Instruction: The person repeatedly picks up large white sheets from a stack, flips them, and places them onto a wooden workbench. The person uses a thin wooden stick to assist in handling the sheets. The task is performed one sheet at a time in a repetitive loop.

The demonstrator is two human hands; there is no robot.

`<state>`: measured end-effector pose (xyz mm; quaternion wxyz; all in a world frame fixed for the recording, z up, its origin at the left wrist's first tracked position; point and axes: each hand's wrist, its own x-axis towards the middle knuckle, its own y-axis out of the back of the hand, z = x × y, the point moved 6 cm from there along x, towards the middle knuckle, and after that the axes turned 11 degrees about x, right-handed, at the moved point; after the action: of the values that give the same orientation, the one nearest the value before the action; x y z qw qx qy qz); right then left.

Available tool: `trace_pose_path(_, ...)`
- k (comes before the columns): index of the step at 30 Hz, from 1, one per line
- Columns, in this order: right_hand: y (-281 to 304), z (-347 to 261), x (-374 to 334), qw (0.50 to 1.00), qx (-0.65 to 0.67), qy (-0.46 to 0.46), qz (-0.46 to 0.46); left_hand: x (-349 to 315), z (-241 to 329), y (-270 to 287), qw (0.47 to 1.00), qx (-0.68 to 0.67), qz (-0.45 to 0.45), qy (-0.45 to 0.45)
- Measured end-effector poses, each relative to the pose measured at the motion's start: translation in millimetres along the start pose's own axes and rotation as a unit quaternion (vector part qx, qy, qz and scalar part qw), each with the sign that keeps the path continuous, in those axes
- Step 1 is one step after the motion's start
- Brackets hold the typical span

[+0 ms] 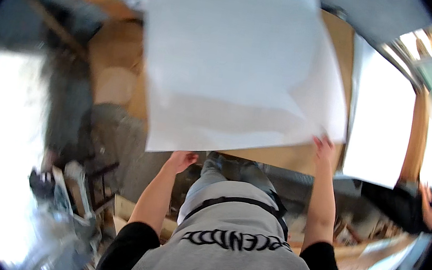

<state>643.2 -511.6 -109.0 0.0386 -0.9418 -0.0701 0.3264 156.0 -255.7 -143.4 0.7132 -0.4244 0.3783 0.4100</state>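
Observation:
A large white sheet (pixel 235 62), thin like paper or film, spreads over a brown board (pixel 288 156) in front of me. Its near right corner is lifted and creased. My right hand (pixel 324 147) pinches the near edge of the sheet close to that corner. Just below the sheet's near left edge is my left hand (pixel 184 159), its fingers curled in and nothing visible in them. The sheet hides most of the board; brown strips show along the right and near sides.
Another white sheet (pixel 381 111) lies to the right. Beyond it, another person's arm (pixel 426 204) shows at the far right. Clutter and plastic (pixel 71 209) sit on the floor at lower left. Scraps fill a wooden-edged area (pixel 365 232) at lower right.

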Motion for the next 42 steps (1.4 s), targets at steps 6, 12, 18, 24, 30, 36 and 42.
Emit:
trace_pose_path(6,63.0,1.3,-80.2,0.995,0.027,0.029,0.093,-36.2,6.4,-1.5,0.991,-0.026,-0.118,-0.055)
trace_pose_path(12,114.9,15.3,-83.1,0.995,0.01,0.023,0.095,-45.9,25.8,7.8,0.978,-0.123,-0.153,-0.07)
trace_pose_path(18,130.8,23.6,-87.6,0.997,0.011,0.022,0.067,-39.0,37.6,21.6,0.98,-0.141,-0.125,-0.059)
trace_pose_path(24,130.0,21.7,-101.6,0.997,0.023,0.043,0.066,-55.9,21.1,21.7,0.973,-0.056,-0.222,-0.012)
trace_pose_path(30,132.8,30.0,-115.0,0.991,0.08,0.009,0.104,-27.5,12.0,31.4,0.994,-0.067,-0.061,-0.053)
trace_pose_path(36,123.7,14.9,-97.0,0.994,0.065,0.024,0.087,2.9,24.9,42.8,0.995,-0.077,-0.002,-0.069)
trace_pose_path(42,119.7,11.2,-83.0,0.998,0.024,0.015,0.057,3.0,37.7,47.3,0.987,-0.132,0.032,-0.089)
